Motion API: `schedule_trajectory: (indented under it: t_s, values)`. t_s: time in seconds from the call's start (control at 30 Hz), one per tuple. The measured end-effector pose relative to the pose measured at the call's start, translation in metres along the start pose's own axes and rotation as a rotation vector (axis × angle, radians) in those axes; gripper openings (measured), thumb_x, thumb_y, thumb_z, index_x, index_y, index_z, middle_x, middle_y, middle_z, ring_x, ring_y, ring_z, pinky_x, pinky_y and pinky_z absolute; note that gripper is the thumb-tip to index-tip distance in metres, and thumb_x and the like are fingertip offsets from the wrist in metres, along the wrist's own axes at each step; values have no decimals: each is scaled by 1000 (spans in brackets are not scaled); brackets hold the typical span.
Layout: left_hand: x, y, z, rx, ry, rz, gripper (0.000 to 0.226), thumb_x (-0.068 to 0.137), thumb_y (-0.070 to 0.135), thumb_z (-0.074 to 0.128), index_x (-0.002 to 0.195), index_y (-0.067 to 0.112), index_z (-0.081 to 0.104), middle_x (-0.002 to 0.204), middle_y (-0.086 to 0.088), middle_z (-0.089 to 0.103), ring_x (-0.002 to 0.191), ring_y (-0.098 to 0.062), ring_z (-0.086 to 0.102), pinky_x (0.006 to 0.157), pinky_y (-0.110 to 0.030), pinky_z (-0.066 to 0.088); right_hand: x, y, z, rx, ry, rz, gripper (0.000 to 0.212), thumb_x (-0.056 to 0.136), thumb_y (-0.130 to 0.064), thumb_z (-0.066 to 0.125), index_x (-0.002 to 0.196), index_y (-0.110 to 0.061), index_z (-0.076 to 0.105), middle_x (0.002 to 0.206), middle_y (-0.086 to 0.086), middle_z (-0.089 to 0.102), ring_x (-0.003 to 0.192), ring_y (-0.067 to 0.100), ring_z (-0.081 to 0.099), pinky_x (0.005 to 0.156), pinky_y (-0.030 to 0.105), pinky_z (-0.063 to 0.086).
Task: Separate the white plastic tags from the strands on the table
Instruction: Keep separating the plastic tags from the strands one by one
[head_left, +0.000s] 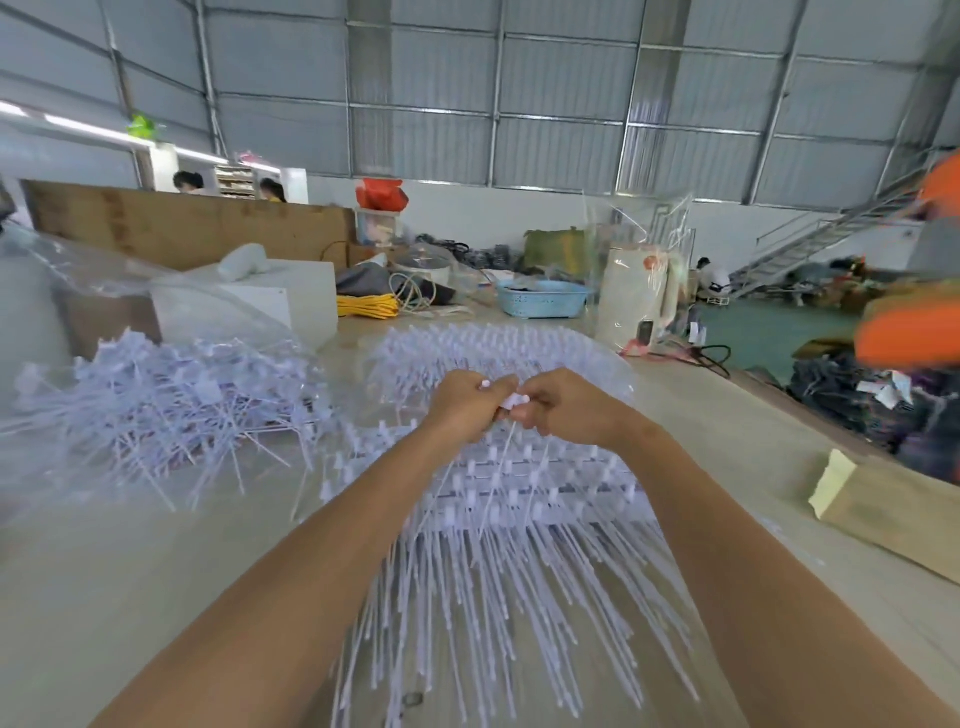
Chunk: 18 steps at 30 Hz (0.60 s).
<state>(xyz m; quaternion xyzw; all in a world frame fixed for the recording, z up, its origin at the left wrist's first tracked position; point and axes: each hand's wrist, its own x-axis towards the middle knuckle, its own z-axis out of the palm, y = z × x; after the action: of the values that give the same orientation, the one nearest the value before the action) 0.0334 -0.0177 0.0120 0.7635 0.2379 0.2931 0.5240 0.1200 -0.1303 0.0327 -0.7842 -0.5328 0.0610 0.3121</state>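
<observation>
Your left hand (470, 402) and right hand (563, 408) met above the desk (130, 571), fingers curled, both pinching one white tag (514, 401) between them; its thin strand (501, 457) hung down from the grip. Beneath your forearms lay the joined rows of tags (519, 499) with their strands fanned toward you. A loose pile of tags (171, 395) sat to your left, near a clear plastic bag (104, 280). No writing could be read anywhere.

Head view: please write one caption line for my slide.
Both hands, left and right, pinch a white tag above joined strands; loose pile lies left.
</observation>
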Motion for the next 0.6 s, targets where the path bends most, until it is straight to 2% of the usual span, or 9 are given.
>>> schedule_trajectory:
  t_s: [0.07,0.17,0.2,0.3,0.43,0.5,0.6]
  values:
    - [-1,-1,0,15,-39,-17,43,91,28,62,55,7,51,52,-8,50,28,-8,35,33,-14,24,1,7,4,-36,22,18,27,90,-15,61,81,11,62,62,12,53,58,18,47,61,28,38]
    - [-1,-3,4,65,26,-22,40,89,23,65,56,7,49,53,-7,46,38,-12,41,40,-20,27,1,11,15,-102,109,-66,15,88,-12,63,75,-4,66,61,5,55,56,12,46,59,25,34]
    - [-1,-3,5,80,37,-27,41,89,22,65,55,8,47,53,-7,45,42,-15,41,43,-22,27,1,11,17,-130,141,-97,10,87,-13,64,81,-6,69,65,2,56,60,12,47,61,24,32]
    - [3,1,3,147,41,-49,35,87,19,64,58,8,48,55,-7,45,45,-16,40,45,-24,27,3,8,19,-296,187,-109,14,88,-18,63,97,-10,70,88,9,67,79,23,58,65,26,36]
    - [8,9,-4,230,-3,-95,31,82,10,66,58,8,46,55,-7,47,42,-15,40,41,-21,27,1,-1,19,-634,186,-163,15,89,-16,57,102,-16,65,100,5,68,94,27,62,66,27,39]
    - [12,13,-6,241,-13,-98,28,81,8,66,59,7,47,53,-7,47,37,-13,41,37,-18,26,-2,-8,16,-667,192,-153,13,90,-17,55,100,-16,63,99,4,67,95,27,61,66,27,39]
    - [21,11,-22,399,113,-72,25,86,13,62,66,7,47,63,-5,46,58,-19,49,48,-24,37,-11,-21,-2,-560,254,-161,5,90,-18,55,86,-18,59,83,0,60,88,26,59,70,29,45]
